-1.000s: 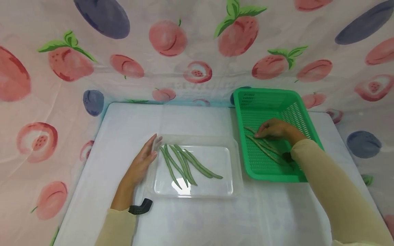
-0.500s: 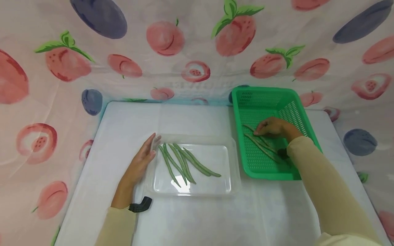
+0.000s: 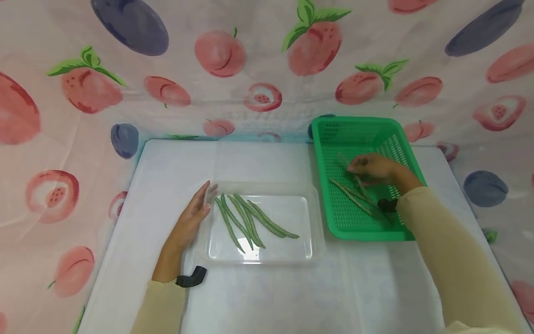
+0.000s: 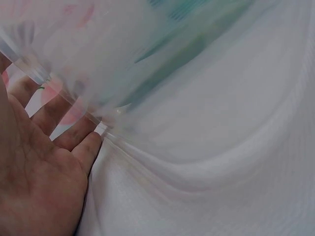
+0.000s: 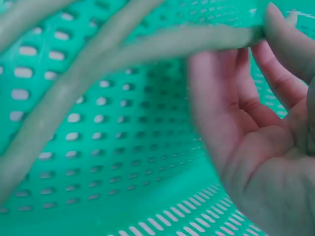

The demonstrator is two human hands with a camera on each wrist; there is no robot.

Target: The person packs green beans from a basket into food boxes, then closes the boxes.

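My right hand (image 3: 377, 168) is inside the green plastic basket (image 3: 359, 119), pinching a long green bean (image 5: 182, 45) near one end between thumb and fingers. Its raised end is blurred in the head view. Other beans (image 3: 350, 195) lie on the basket floor below the hand. To the left, a clear plastic container (image 3: 267, 188) bears several green beans (image 3: 246, 222), spread side by side and slanting. My left hand (image 3: 192, 218) rests against the container's left side with relaxed fingers; in the left wrist view some fingers (image 4: 49, 110) show through its clear wall.
Both containers stand on a table with a white cloth (image 3: 267, 297). Behind and beside the table hangs a sheet (image 3: 167, 28) printed with peaches and plums. A black wrist strap (image 3: 192, 277) sits on my left wrist.
My right hand has lifted slightly, and the pinched bean has swung up from the basket floor. The left hand stays at the clear container. The head view shifts slightly.
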